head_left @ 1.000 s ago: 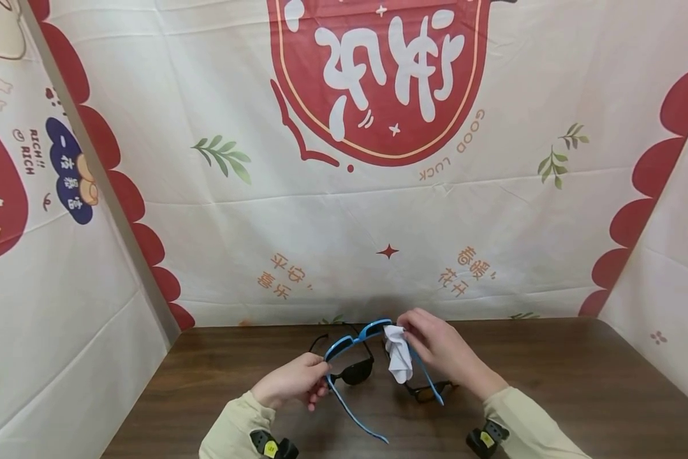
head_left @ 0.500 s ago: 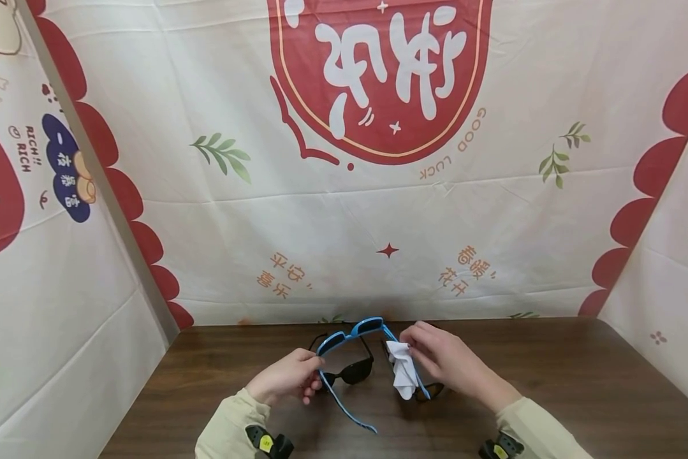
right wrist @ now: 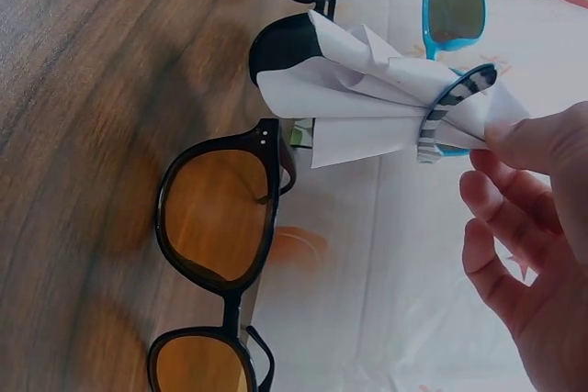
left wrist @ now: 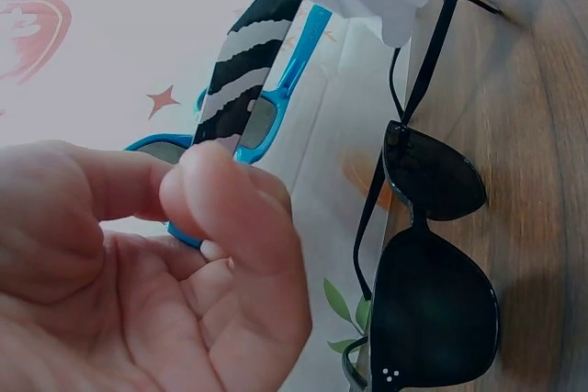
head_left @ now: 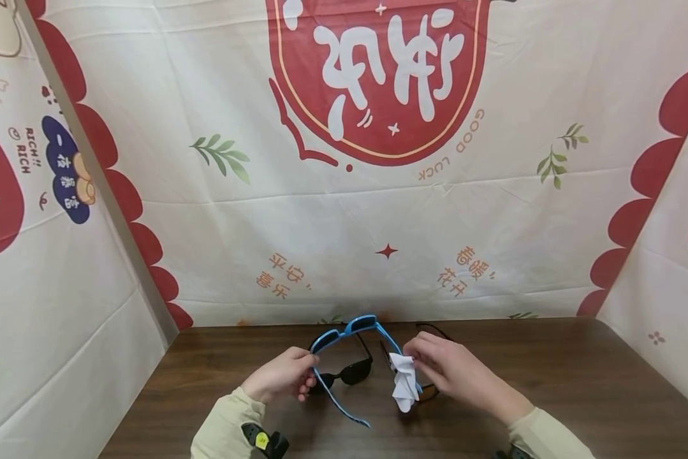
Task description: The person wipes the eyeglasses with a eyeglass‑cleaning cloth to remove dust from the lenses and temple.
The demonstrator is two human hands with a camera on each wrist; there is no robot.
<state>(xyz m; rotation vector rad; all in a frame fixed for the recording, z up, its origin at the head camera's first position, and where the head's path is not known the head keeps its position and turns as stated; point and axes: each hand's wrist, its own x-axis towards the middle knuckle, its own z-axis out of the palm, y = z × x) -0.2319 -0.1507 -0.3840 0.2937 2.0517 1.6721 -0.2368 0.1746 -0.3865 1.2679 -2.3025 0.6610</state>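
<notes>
My left hand (head_left: 280, 375) pinches the blue sunglasses (head_left: 344, 332) near one hinge, holding them above the table with both temple arms unfolded. In the left wrist view, the inner side of a temple arm (left wrist: 248, 61) has black and white zebra stripes. A white cloth (head_left: 403, 384) is folded about the other temple arm, and my right hand (head_left: 455, 371) pinches the cloth and arm together between thumb and fingers. Part of that arm's striped side (right wrist: 457, 98) shows beside the cloth in the right wrist view. The cloth has a black corner (right wrist: 287, 46).
Black sunglasses (left wrist: 432, 305) lie on the wooden table (head_left: 206, 389) below the left hand. Black-framed glasses with amber lenses (right wrist: 216, 218) lie below the right hand. A printed white cloth backdrop (head_left: 344, 255) rises behind the table's far edge, with side panels left and right.
The blue sunglasses and left hand have shifted slightly left. The right hand and white cloth have slid along the temple arm, away from the lens, towards its tip.
</notes>
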